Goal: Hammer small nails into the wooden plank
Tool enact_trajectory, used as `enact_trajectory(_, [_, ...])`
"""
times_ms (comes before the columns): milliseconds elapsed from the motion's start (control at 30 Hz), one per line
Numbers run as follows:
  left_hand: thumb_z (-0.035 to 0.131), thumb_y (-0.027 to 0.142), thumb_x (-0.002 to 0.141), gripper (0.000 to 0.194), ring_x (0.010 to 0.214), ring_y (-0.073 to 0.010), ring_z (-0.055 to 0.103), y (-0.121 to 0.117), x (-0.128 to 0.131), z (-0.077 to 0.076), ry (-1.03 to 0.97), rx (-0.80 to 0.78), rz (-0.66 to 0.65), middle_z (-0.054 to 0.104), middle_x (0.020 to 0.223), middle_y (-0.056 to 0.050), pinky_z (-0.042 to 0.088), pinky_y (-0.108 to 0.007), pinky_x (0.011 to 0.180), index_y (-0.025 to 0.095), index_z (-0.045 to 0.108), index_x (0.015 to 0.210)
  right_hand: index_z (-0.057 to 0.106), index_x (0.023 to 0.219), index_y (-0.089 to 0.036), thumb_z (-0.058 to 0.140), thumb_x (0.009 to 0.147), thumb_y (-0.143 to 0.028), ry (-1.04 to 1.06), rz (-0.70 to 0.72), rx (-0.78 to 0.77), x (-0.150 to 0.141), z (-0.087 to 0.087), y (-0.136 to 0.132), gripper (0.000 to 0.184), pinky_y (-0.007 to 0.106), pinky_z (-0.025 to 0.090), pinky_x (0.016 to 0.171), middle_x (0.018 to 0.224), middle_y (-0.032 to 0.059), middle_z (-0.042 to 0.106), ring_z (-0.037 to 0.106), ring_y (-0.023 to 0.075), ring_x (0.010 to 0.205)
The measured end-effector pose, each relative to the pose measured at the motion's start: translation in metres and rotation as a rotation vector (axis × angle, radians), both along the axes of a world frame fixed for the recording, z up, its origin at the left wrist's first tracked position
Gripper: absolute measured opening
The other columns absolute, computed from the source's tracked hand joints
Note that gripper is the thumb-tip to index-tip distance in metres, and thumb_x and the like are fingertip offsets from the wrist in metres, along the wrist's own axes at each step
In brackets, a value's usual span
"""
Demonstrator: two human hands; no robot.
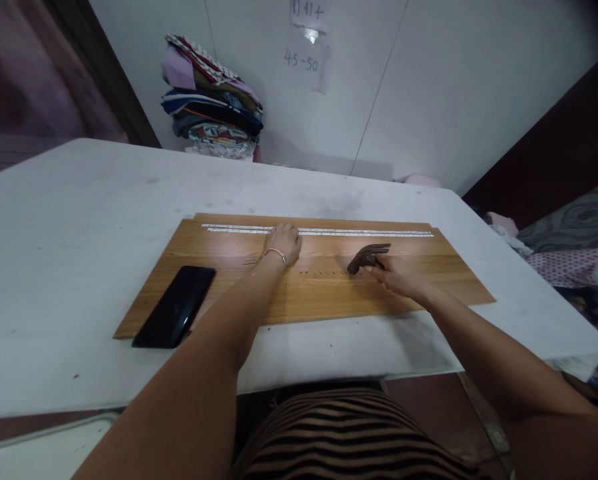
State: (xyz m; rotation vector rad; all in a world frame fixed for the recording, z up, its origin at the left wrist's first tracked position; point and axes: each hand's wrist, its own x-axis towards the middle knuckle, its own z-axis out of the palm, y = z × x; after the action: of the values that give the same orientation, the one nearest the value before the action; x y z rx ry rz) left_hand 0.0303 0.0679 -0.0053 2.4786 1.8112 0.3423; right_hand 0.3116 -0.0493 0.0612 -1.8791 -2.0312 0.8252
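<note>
My right hand (393,275) is wrapped round the handle of a dark claw hammer (366,259). The hammer's head hangs just above the wooden board (399,293), its claw pointing right. A row of small nails (323,273) runs across the board from near the left hand towards the hammer head. My left hand (285,245), with a bracelet at the wrist, rests on the board, its fingers curled over two narrow white marked strips (359,232). Whatever those fingers hold is hidden. Left of that wrist lie a few loose nails (251,261).
A black phone (175,307) lies across the board's left front corner. The board sits on a white-covered table (79,220). Folded fabrics (213,100) are stacked by the wall at the back. Papers with handwriting (301,63) hang on the wall. More cloth lies at the right.
</note>
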Motion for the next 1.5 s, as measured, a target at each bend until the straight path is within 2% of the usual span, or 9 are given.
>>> enact_trajectory(200, [0.038, 0.030, 0.100, 0.038, 0.123, -0.0314, 0.055, -0.0001, 0.0000, 0.0007, 0.001, -0.004, 0.006, 0.068, 0.123, -0.016, 0.043, -0.044, 0.102, 0.016, 0.073, 0.110, 0.070, 0.096, -0.016, 0.059, 0.091, -0.032, -0.016, 0.045, 0.023, -0.0016, 0.0022, -0.0005, 0.021, 0.030, 0.045, 0.064, 0.071, 0.0033, 0.065, 0.057, 0.0165, 0.064])
enact_trajectory(500, [0.039, 0.031, 0.100, 0.038, 0.121, -0.0311, 0.055, 0.0000, -0.0003, -0.0004, -0.008, 0.001, 0.000, 0.068, 0.123, -0.015, 0.042, -0.044, 0.102, 0.017, 0.073, 0.107, 0.070, 0.099, -0.017, 0.058, 0.093, -0.038, -0.030, -0.008, -0.003, -0.0019, 0.0076, -0.0024, 0.025, 0.032, 0.047, 0.067, 0.072, 0.0046, 0.066, 0.061, 0.0194, 0.069])
enact_trajectory(700, [0.039, 0.030, 0.100, 0.037, 0.123, -0.0307, 0.055, -0.0001, -0.0003, 0.0012, -0.002, -0.003, 0.005, 0.068, 0.125, -0.015, 0.042, -0.042, 0.102, 0.017, 0.073, 0.108, 0.072, 0.100, -0.016, 0.060, 0.090, -0.032, -0.033, 0.032, 0.016, -0.0032, 0.0071, -0.0015, 0.022, 0.033, 0.049, 0.075, 0.089, 0.0085, 0.072, 0.064, 0.0212, 0.079])
enact_trajectory(933, [0.038, 0.031, 0.101, 0.039, 0.122, -0.0308, 0.055, 0.0012, -0.0003, -0.0004, 0.016, 0.000, 0.003, 0.068, 0.125, -0.014, 0.043, -0.043, 0.103, 0.017, 0.073, 0.110, 0.068, 0.091, -0.017, 0.057, 0.092, -0.038, -0.038, 0.005, 0.000, -0.0012, 0.0078, -0.0022, 0.023, 0.031, 0.046, 0.066, 0.071, 0.0039, 0.064, 0.060, 0.0188, 0.068])
enact_trajectory(1167, [0.039, 0.031, 0.100, 0.038, 0.121, -0.0318, 0.055, 0.0013, -0.0005, -0.0004, -0.007, -0.009, 0.006, 0.067, 0.124, -0.016, 0.043, -0.045, 0.103, 0.017, 0.073, 0.108, 0.069, 0.093, -0.016, 0.059, 0.091, -0.034, -0.036, 0.053, 0.029, -0.0001, 0.0035, -0.0002, 0.021, 0.032, 0.046, 0.070, 0.078, 0.0062, 0.068, 0.060, 0.0191, 0.071])
enact_trajectory(1500, [0.039, 0.031, 0.100, 0.038, 0.120, -0.0307, 0.056, 0.0029, -0.0019, -0.0033, 0.029, 0.018, -0.003, 0.068, 0.123, -0.015, 0.043, -0.043, 0.102, 0.017, 0.073, 0.108, 0.070, 0.099, -0.015, 0.059, 0.093, -0.034, -0.023, 0.022, 0.005, 0.0002, 0.0060, -0.0022, 0.023, 0.031, 0.046, 0.068, 0.080, 0.0071, 0.070, 0.061, 0.0192, 0.070])
